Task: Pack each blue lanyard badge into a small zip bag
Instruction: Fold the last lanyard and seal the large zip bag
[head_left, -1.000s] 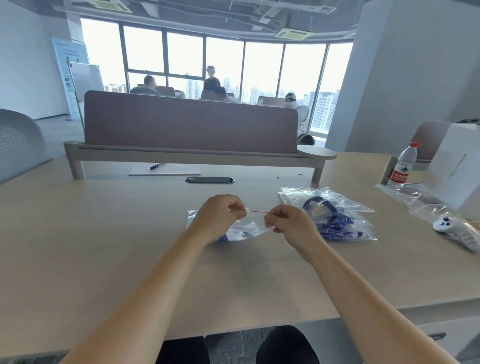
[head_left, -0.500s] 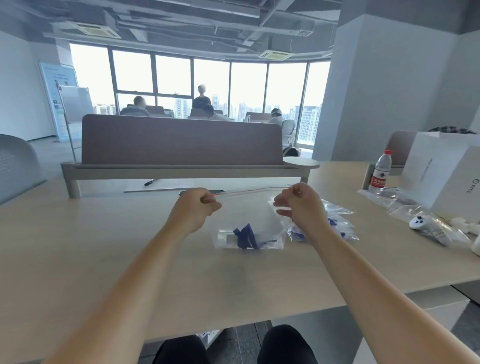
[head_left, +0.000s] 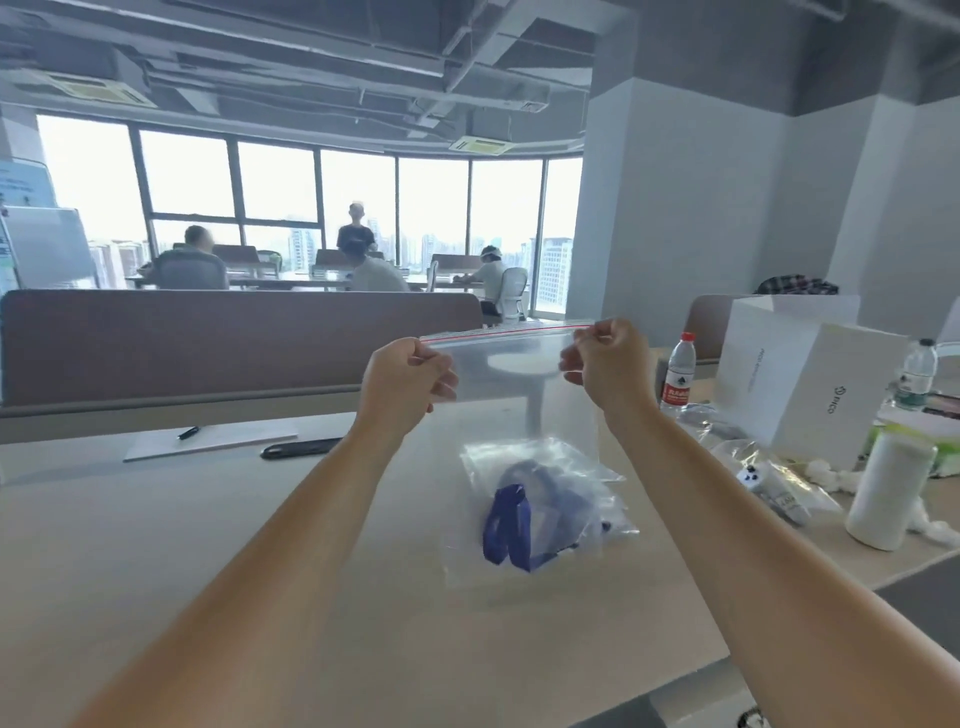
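Observation:
Above the table (head_left: 156, 545) I hold up a clear zip bag (head_left: 509, 384) by its red-lined top edge. My left hand (head_left: 410, 379) pinches the left corner and my right hand (head_left: 608, 364) pinches the right corner. A blue lanyard badge (head_left: 506, 525) hangs in the bottom of this bag, just over the tabletop. Behind it on the table lies another clear bag (head_left: 597, 467) with more blue lanyards showing faintly through the plastic.
To the right stand a water bottle (head_left: 679, 371), a white box (head_left: 800, 384), a white cylinder (head_left: 888, 493) and a bagged white controller (head_left: 753, 475). A sheet with a pen (head_left: 208, 439) and a dark flat object (head_left: 301, 448) lie by the desk divider (head_left: 208, 338).
Both hands lifted the zip bag off the table and drew apart along its top edge. The lanyard slid to the bag's bottom. My view tilted up and to the right.

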